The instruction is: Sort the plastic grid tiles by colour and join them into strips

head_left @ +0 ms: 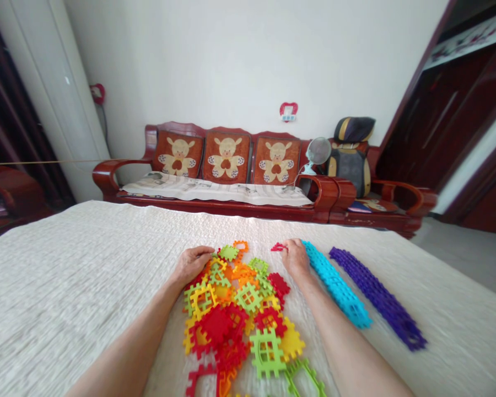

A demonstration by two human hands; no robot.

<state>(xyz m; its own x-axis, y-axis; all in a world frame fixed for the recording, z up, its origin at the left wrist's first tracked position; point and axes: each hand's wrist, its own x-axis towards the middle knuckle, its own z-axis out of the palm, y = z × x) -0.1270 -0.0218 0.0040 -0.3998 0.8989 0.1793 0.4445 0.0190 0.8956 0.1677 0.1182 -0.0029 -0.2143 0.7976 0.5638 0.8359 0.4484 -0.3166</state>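
One red notched tile [278, 247] is projecting leftward from the right hand [296, 258], fingers pinching it; the left hand [193, 263]'s grip is evading confirmation.

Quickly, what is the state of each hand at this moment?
Left hand: at the pile, grip cannot be told.
Right hand: closed, holding a red piece.

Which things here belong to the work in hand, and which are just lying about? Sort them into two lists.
In the work, it seems:
mixed-colour pile of pieces, left hand at its edge
red piece, in the right hand
light-blue row and purple row, likely

Just lying about:
brown cushions
small fan
black-and-tan cushion
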